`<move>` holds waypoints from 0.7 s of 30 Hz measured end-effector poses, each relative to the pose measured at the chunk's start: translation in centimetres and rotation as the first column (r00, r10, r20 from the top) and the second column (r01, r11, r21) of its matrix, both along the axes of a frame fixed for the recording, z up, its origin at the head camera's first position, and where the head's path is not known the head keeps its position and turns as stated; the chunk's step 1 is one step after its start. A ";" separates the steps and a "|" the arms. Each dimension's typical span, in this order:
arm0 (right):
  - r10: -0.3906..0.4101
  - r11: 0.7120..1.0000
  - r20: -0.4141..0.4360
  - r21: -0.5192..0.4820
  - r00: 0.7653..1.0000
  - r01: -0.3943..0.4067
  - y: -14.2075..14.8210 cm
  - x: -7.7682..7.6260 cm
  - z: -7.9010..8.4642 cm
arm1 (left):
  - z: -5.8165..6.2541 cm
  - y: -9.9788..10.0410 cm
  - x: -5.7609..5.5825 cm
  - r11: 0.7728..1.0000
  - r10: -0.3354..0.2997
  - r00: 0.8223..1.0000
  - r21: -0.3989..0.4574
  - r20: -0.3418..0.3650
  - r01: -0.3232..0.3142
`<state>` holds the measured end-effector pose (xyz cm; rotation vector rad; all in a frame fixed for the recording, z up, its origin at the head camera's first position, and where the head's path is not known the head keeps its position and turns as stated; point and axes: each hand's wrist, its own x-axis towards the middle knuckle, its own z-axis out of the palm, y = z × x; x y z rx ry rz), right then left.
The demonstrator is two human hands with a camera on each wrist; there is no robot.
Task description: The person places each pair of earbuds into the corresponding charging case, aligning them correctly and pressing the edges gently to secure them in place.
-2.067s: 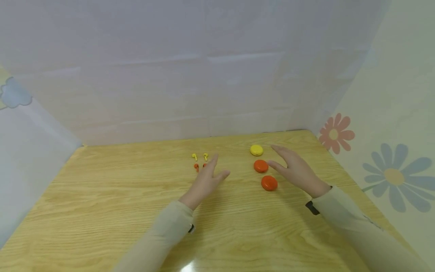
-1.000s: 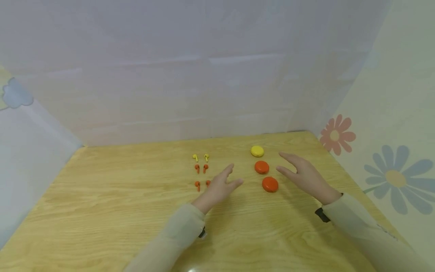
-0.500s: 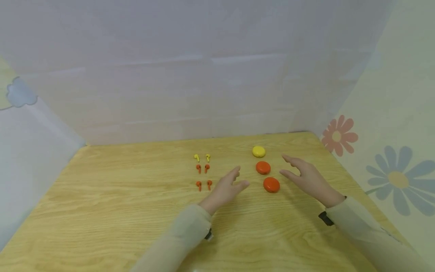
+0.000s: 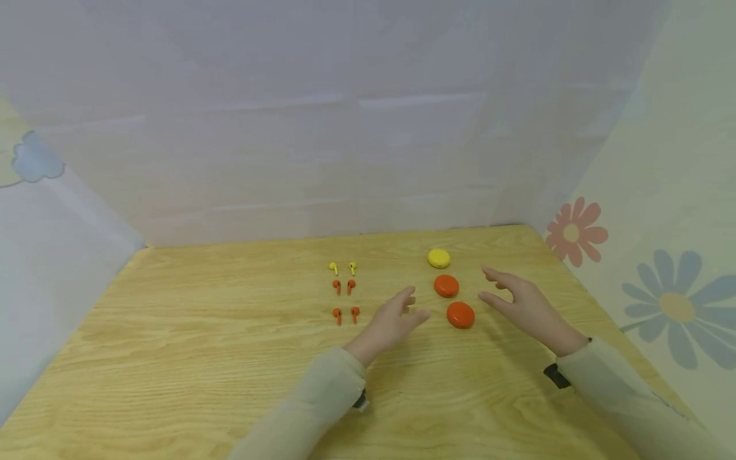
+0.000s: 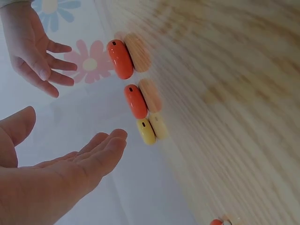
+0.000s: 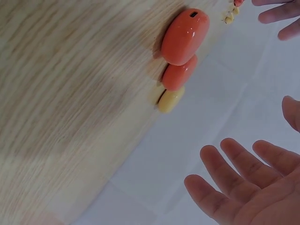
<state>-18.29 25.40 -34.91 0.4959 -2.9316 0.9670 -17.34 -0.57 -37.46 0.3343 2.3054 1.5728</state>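
Three rounded earbud cases stand in a slanting row on the table: a yellow case [image 4: 439, 259] at the back, a red-orange case [image 4: 446, 286] in the middle and another red-orange case [image 4: 460, 315] at the front. To their left lie loose earbuds in pairs: yellow earbuds [image 4: 353, 268] at the back, then red-orange earbuds [image 4: 351, 286] and a nearer red-orange pair [image 4: 337, 315]. My left hand [image 4: 388, 326] hovers between earbuds and cases, fingers extended and holding nothing. Just right of the cases, my right hand [image 4: 529, 313] is likewise bare, with thumb and fingers apart.
The wooden table [image 4: 201, 345] runs back to a pale wall sheet [image 4: 276, 160]. On the right, a side sheet with printed flowers [image 4: 677, 308] borders the table; another sheet [image 4: 57, 255] borders it on the left.
My left hand has drawn right and nearer to me, uncovering the red-orange earbuds. The right hand has shifted slightly right and back from the cases. Earbuds and cases stay where they were.
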 end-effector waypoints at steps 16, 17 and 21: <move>-0.013 0.999 -0.016 0.030 1.000 0.014 0.3 0.0 -0.8 | -0.8 0.7 -0.4 0.997 0.003 0.997 0.076 0.081 -0.010; -0.015 0.999 -0.013 0.031 1.000 0.015 0.3 0.0 -0.8 | -0.9 0.7 -0.5 0.997 0.003 0.997 0.073 0.083 -0.009; -0.013 0.999 -0.007 0.033 1.000 0.013 0.3 0.0 -1.0 | -1.3 1.1 -0.5 0.998 -0.002 0.995 0.066 0.099 -0.005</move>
